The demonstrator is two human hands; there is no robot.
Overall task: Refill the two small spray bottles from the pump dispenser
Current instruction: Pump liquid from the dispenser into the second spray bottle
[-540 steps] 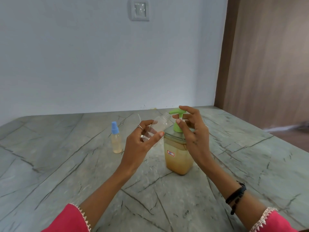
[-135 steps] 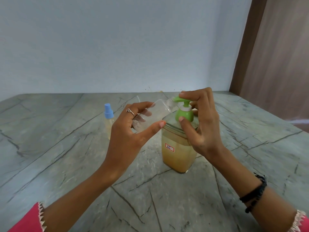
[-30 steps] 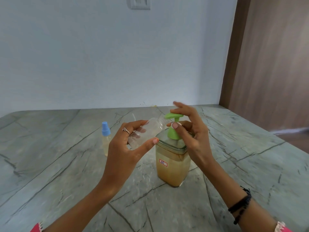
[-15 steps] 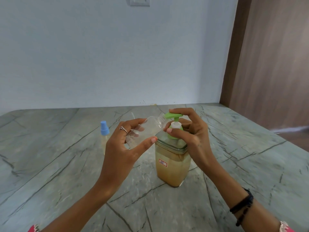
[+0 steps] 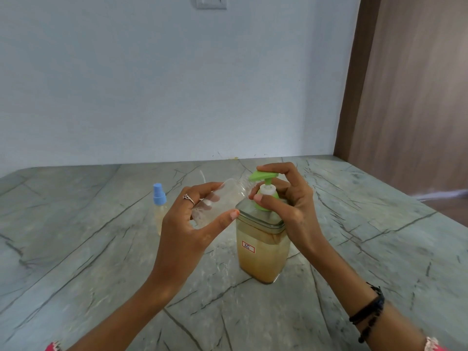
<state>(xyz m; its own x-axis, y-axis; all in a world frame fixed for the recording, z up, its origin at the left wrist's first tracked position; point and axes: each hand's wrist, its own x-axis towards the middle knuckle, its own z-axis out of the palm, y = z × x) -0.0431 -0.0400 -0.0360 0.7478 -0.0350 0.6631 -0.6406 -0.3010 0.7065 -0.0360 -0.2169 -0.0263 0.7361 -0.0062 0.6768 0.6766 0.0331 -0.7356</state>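
From the head camera, the left hand (image 5: 187, 224) grips a clear spray bottle (image 5: 220, 201), tipped on its side so its open neck meets the green spout. The right hand (image 5: 286, 198) wraps the pump dispenser (image 5: 260, 247), fingers on top of the green pump head (image 5: 262, 176), likely to push soap out. The dispenser stands near the middle of the desk (image 5: 76, 249). The second spray bottle (image 5: 159, 209), with its blue cap on, waits toward the left, likely full already.

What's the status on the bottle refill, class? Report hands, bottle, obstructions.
Left hand holds open bottle tilted, mouth at nozzle. Right hand on green pump. Capped bottle stands aside. Nothing blocking.
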